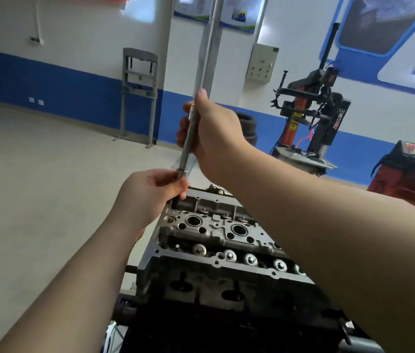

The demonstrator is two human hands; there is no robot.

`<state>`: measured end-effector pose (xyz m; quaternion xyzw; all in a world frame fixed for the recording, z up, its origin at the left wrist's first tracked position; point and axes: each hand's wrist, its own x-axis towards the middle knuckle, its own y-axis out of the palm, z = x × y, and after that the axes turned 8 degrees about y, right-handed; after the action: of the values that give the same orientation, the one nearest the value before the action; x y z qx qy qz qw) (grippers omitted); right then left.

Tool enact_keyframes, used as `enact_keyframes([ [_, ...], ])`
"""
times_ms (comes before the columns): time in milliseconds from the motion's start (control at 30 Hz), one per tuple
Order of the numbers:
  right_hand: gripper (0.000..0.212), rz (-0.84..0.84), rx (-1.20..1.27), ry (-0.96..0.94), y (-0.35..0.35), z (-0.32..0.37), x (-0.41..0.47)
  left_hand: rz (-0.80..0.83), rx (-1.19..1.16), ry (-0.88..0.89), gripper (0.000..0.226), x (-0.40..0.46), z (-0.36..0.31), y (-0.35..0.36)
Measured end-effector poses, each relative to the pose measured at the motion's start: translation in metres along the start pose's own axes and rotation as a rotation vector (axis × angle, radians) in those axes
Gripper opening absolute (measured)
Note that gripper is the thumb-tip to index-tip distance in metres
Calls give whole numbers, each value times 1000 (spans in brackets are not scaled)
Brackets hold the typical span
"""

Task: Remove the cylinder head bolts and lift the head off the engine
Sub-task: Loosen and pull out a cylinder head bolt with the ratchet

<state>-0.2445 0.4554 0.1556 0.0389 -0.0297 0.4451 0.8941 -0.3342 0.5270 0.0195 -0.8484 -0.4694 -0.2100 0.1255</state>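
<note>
The grey cylinder head (216, 238) sits on the dark engine block (226, 309) low in the middle of the view. Round plug wells and a row of shiny bolt heads (251, 259) show on its top. A long silver extension bar (188, 143) stands nearly upright above the head's far left corner. My right hand (214, 131) is wrapped around the bar's upper part. My left hand (150, 192) pinches the socket (183, 173) at the bar's lower end. The tip under my left fingers is hidden.
A red and black tyre changer (310, 115) stands at the back right, with a red machine (410, 171) beside it. A grey shop press (139, 95) stands against the blue and white wall. A tyre (247, 126) lies behind my right hand. Pale floor spreads to the left.
</note>
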Motion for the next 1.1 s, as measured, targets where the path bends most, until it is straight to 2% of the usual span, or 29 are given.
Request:
enact_keyframes([
  [133, 30, -44, 58, 14, 22, -1, 7, 54, 76, 49, 3, 7, -1, -6],
  [267, 35, 208, 13, 63, 20, 4, 15, 174, 39, 53, 16, 8, 0, -10],
  [333, 37, 211, 33, 77, 16, 2, 18, 193, -5, 46, 19, 7, 2, -12],
  [400, 38, 118, -92, -36, 11, -5, 18, 164, 7, 57, 18, 7, 3, -13],
  [500, 43, -87, -429, -255, 0, -23, 17, 113, 49, 83, 10, 9, 4, -10],
  [567, 42, -196, -462, -246, -8, -33, 12, 71, -5, 70, 15, 9, 5, -8],
  [700, 22, -217, -502, -353, -15, -35, 6, 8, -27, 81, 20, 10, 5, -6],
  [767, 19, -185, -585, -395, -13, -31, 6, 36, 8, 94, 18, 11, 4, -6],
  [867, 14, -73, -619, -401, -14, -26, 10, 182, -9, 106, 9, 12, 4, -15],
  [933, 10, 40, -575, -372, -21, -22, 10, 237, -75, 96, 19, 12, 7, -21],
  [1033, 8, 229, -449, -259, -31, -18, 9, 206, -73, 110, 21, 14, 12, -22],
  [1100, 11, 218, -375, -210, -30, -18, 9, 142, -70, 128, 20, 14, 13, -17],
])
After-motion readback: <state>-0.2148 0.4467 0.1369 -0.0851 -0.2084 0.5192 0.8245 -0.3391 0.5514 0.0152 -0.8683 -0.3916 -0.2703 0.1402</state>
